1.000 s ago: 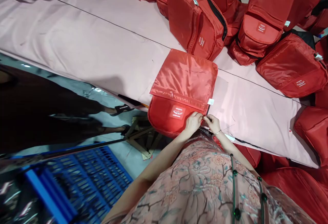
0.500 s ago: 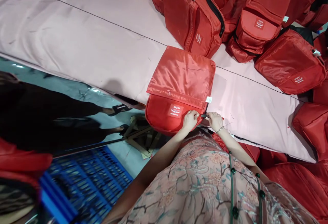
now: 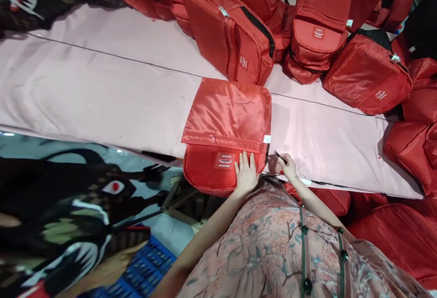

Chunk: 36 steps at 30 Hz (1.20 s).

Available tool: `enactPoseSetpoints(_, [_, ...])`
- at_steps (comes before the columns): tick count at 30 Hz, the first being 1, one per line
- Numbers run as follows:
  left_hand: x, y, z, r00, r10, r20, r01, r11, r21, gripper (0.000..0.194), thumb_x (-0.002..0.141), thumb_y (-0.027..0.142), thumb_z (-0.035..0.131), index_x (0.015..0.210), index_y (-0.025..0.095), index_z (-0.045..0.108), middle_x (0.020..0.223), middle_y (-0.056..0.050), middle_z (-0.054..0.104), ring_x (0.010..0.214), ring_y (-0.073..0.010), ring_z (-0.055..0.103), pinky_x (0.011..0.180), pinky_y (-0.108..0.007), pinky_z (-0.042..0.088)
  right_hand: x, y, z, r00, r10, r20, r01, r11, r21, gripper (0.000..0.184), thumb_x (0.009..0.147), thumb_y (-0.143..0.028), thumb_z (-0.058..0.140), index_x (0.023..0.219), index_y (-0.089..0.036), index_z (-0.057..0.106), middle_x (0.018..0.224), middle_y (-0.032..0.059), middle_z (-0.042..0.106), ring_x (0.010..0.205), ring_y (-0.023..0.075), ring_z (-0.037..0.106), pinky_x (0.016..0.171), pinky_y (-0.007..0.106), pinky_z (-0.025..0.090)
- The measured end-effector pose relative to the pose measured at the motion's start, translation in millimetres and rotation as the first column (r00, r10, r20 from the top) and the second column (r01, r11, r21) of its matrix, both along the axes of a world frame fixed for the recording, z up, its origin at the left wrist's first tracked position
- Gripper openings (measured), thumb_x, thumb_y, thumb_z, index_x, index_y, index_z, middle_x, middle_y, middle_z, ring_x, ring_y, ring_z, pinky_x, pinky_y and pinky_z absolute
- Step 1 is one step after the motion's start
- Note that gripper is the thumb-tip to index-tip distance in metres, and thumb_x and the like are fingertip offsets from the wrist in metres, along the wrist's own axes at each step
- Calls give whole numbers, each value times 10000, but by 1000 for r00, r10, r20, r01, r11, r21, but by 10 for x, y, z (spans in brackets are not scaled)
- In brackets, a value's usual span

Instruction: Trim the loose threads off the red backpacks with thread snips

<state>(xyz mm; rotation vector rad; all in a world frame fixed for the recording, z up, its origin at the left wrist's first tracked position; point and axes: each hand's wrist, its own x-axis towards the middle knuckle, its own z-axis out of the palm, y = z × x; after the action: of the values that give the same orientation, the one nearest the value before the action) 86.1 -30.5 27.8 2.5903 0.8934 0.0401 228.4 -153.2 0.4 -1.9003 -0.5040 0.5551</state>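
A red backpack [image 3: 229, 111] lies on the pink cloth-covered table in front of me, its lower rounded end hanging over the near edge. It has a zip across the middle, a printed label patch and a small white tag on its right side. My left hand [image 3: 246, 175] rests open on the lower right of the bag, fingers spread beside the patch. To the right of the bag, my right hand [image 3: 289, 168] is closed around small dark thread snips [image 3: 278, 154]. Their pointed tips face up and left, apart from the bag.
More red backpacks [image 3: 232, 34] are piled at the back and right, with others [image 3: 392, 239] below the table's near edge. At lower left, another person's hand [image 3: 116, 264] is beside a dark shark-mouth bag [image 3: 82, 225], above a blue crate [image 3: 150, 266].
My left hand has gone from pinching at the bag's right edge to lying flat on its front. My right hand with the snips has drawn away rightward. A shark-mouth bag has appeared at lower left.
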Motion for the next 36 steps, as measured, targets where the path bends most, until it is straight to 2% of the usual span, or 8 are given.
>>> enactPoseSetpoints(5, [-99, 95, 42, 999, 18, 31, -15, 994, -104, 633, 734, 69, 480, 1356, 42, 368, 1461, -250, 235, 1378, -360, 147, 1086, -565, 193, 80, -133, -66, 996, -75, -52, 77, 996, 38, 269, 774, -460, 483, 796, -193, 508, 767, 24, 576, 728, 164, 545, 706, 288, 452])
enactPoseSetpoints(10, [-405, 477, 488, 925, 247, 289, -139, 927, -348, 512, 735, 97, 484, 1238, 177, 542, 1271, -105, 562, 1196, -273, 502, 1015, -444, 404, 154, -231, -42, 985, -154, -82, 161, 983, 85, 295, 741, -483, 528, 768, -189, 532, 715, 11, 572, 675, 164, 530, 670, 298, 445])
enactPoseSetpoints(13, [-610, 731, 880, 775, 496, 391, -227, 796, -560, 454, 697, 192, 570, 1148, 217, 616, 1142, -38, 650, 1081, -249, 585, 953, -404, 467, 173, -214, 50, 985, -142, -94, 152, 983, 102, 329, 729, -521, 540, 728, -193, 533, 678, 9, 565, 647, 166, 519, 635, 296, 437])
enactPoseSetpoints(17, [-828, 862, 1240, 525, 765, 373, -228, 549, -804, 543, 573, 252, 699, 1107, 175, 639, 1091, -59, 672, 1029, -270, 607, 842, -376, 528, 183, -61, 244, 989, -113, -93, 124, 985, 122, 359, 738, -549, 543, 732, -190, 549, 670, 14, 555, 624, 166, 508, 606, 299, 430])
enactPoseSetpoints(20, [-901, 797, 1257, 365, 878, 310, -185, 395, -900, 624, 509, 227, 740, 1121, 175, 629, 1075, -74, 679, 970, -264, 633, 800, -363, 537, 185, 135, 422, 994, -71, -83, 84, 983, 164, 341, 751, -535, 555, 763, -194, 559, 694, 15, 552, 649, 168, 518, 633, 309, 440])
enactPoseSetpoints(24, [-850, 615, 1109, 218, 941, 260, -97, 285, -954, 585, 482, 188, 740, 1061, 205, 654, 1068, -57, 683, 953, -238, 643, 822, -348, 524, 133, 430, 717, 995, 25, -96, -4, 976, 219, 324, 779, -516, 547, 828, -197, 569, 695, 6, 528, 632, 161, 510, 608, 309, 452])
enactPoseSetpoints(31, [-647, 437, 1079, 155, 945, 288, 109, 273, -956, 491, 512, 154, 741, 995, 203, 666, 1085, -57, 674, 1032, -223, 608, 947, -364, 452, -137, 821, 1181, 974, 212, -83, -171, 923, 345, 335, 773, -481, 574, 979, -217, 556, 934, 61, 584, 791, 181, 548, 677, 313, 480])
enactPoseSetpoints(36, [-613, 407, 1114, 164, 946, 280, 131, 260, -957, 502, 533, 165, 750, 1024, 182, 648, 1128, -80, 651, 1065, -236, 589, 961, -377, 429, -274, 922, 1310, 968, 242, -61, -203, 905, 373, 319, 744, -436, 647, 914, -199, 519, 831, 12, 557, 750, 151, 522, 696, 277, 452])
